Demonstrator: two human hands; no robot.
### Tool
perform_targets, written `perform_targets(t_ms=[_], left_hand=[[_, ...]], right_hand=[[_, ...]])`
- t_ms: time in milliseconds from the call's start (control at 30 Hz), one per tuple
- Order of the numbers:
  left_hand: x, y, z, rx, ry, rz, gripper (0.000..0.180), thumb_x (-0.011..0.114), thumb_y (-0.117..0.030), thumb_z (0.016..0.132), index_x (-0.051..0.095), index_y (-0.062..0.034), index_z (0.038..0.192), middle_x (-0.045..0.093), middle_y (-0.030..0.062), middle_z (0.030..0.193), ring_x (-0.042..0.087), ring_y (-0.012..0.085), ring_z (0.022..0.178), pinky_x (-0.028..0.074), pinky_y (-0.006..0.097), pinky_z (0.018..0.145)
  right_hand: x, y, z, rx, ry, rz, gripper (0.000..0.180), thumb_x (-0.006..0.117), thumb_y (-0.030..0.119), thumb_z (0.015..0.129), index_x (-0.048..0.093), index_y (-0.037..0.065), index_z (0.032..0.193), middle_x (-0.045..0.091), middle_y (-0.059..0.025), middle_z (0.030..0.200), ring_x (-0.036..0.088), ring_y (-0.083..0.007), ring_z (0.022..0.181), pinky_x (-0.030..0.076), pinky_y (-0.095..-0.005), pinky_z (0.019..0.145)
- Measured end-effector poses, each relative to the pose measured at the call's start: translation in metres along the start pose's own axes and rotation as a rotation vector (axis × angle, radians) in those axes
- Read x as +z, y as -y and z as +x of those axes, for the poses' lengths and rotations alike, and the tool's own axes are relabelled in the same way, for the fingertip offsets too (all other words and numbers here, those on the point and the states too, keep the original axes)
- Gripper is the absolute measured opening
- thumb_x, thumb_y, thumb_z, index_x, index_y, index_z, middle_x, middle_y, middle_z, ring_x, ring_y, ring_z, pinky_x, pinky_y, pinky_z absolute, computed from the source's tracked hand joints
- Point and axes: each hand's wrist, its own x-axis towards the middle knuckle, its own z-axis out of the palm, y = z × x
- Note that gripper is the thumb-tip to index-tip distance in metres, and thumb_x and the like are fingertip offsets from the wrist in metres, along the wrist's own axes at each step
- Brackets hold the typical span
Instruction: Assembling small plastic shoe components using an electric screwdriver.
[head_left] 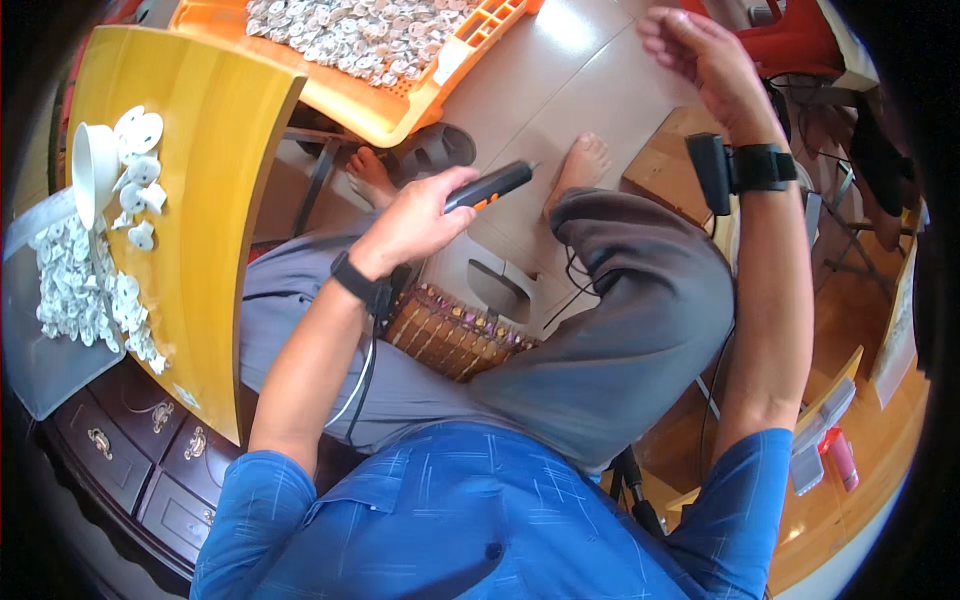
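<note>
My left hand [418,222] is closed around a black pen-shaped electric screwdriver [490,186] with orange buttons, its thin metal tip pointing to the upper right. The tool is held above my lap, apart from anything else. Raised at the far right, my right hand [705,60] holds nothing that I can see, its fingers loosely bent and partly apart. To the left, small white plastic parts [140,190] lie on a yellow wooden tabletop [205,200], beside a tilted white bowl [93,175]. More white parts [70,285] fill a clear tray [40,375] at the table's left edge.
An orange crate [400,125] full of white discs stands ahead. Between my legs are a beige plastic piece with an oval opening [500,290] and a brown beaded mat [450,335]. Dark drawers [110,430] stand lower left; a wooden surface [860,490] with a pink tube [843,465] lies right.
</note>
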Motion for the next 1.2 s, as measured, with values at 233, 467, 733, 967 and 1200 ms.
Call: perform_targets(t_ms=[233,467,733,967,1200], left_hand=[[0.072,0.072,0.03,-0.14,0.418,0.307,0.043,0.065,-0.019,0.079,0.062,-0.0055,0.119,0.067,0.021,0.107,0.064,0.0363,0.101,0.049,0.043,0.089],[0.121,0.069,0.058,-0.354,0.4,0.274,0.036,0.065,-0.019,0.081,0.063,-0.0097,0.115,0.068,0.018,0.104,0.065,0.0359,0.099,0.05,0.044,0.084],[0.133,0.069,0.059,-0.33,0.335,0.302,0.036,0.065,-0.02,0.082,0.062,-0.011,0.117,0.069,0.0176,0.101,0.065,0.0362,0.097,0.05,0.045,0.082],[0.116,0.079,0.057,-0.295,0.219,0.306,0.031,0.061,-0.034,0.087,0.065,-0.0146,0.111,0.07,0.0155,0.099,0.065,0.0364,0.096,0.05,0.047,0.079],[0.113,0.09,0.058,-0.304,0.217,0.338,0.032,0.062,-0.036,0.087,0.064,-0.0145,0.112,0.069,0.0163,0.098,0.065,0.0364,0.095,0.05,0.047,0.079]], right_hand=[[0.063,0.069,-0.04,-0.074,0.078,0.623,0.026,0.054,0.016,0.1,0.058,-0.003,0.118,0.069,-0.0115,0.104,0.068,-0.0153,0.086,0.057,-0.023,0.075],[0.067,0.077,-0.049,-0.26,-0.025,0.619,0.026,0.053,0.023,0.102,0.06,0.0,0.111,0.07,-0.0081,0.097,0.069,-0.0116,0.082,0.057,-0.02,0.07],[0.057,0.083,-0.044,-0.232,0.087,0.635,0.029,0.053,0.024,0.102,0.06,-0.002,0.114,0.07,-0.0085,0.098,0.068,-0.0125,0.082,0.058,-0.0207,0.072],[0.055,0.087,-0.05,-0.283,0.162,0.756,0.033,0.05,0.019,0.103,0.055,-0.006,0.122,0.068,-0.0113,0.105,0.067,-0.014,0.087,0.057,-0.0216,0.076],[0.053,0.087,-0.042,-0.303,0.119,0.702,0.032,0.048,0.018,0.103,0.055,-0.006,0.122,0.068,-0.0106,0.102,0.067,-0.0135,0.086,0.057,-0.022,0.077]])
